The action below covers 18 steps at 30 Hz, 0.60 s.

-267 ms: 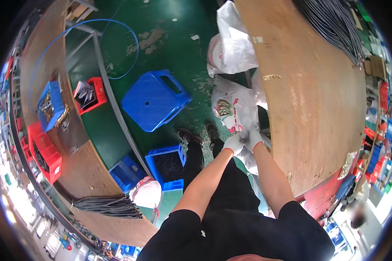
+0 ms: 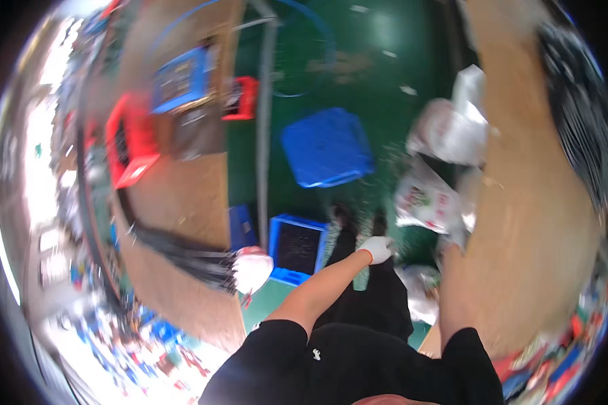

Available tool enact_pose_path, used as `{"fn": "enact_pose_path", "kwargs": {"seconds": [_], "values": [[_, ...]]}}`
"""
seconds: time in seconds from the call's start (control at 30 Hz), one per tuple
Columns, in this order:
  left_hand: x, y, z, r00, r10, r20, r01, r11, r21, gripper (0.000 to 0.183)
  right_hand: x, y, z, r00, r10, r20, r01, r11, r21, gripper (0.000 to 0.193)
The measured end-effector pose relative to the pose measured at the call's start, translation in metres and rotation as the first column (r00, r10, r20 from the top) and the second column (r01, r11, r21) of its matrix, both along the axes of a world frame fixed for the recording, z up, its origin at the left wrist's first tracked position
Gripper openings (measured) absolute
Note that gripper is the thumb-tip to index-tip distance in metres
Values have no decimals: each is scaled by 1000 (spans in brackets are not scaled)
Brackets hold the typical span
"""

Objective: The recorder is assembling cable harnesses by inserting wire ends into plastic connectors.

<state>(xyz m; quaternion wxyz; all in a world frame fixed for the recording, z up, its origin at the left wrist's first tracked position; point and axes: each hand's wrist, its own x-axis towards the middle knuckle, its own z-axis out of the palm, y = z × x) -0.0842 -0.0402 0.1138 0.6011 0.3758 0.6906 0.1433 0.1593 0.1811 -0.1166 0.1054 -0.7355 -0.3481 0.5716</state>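
Note:
My left hand, in a white glove with an orange cuff, hovers over my legs, apart from the bags. Its fingers are curled in; what they hold, if anything, I cannot make out. At the edge of the right-hand table, my right hand is closed around the gathered end of a white plastic bag with red and green print. Motion blurs this hand. Behind that bag stands another white plastic bag. A clear plastic bag lies below, beside my right forearm.
Wooden tables flank me, the right one bearing black cables. On the green floor are a blue stool and a blue crate of dark pieces. Red bins and a blue bin stand to the left.
My left hand has come away from the bag's gathered end toward my legs, while my right hand stays there. The whole view has swung, shifting the scene rightward.

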Motion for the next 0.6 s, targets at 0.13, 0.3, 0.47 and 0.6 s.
{"fn": "enact_pose_path", "kwargs": {"seconds": [0.13, 0.3, 0.47, 0.6], "values": [[-88, -118, 18, 963, 97, -250, -94, 995, 25, 46, -78, 55, -16, 938, 346, -27, -347, 937, -47, 44], [-118, -236, 95, 889, 28, -456, -108, 983, -150, 39, -105, 20, 41, 829, 535, 164, -541, 841, -10, 46], [-82, -313, 112, 564, 672, -480, -777, 629, -33, 40, -123, -11, 137, 641, 625, 444, -719, 692, 64, 48], [-62, -309, 140, 85, 853, -514, -931, 252, 264, 37, -174, -17, 203, 444, 575, 687, -818, 574, 48, 50]]}}
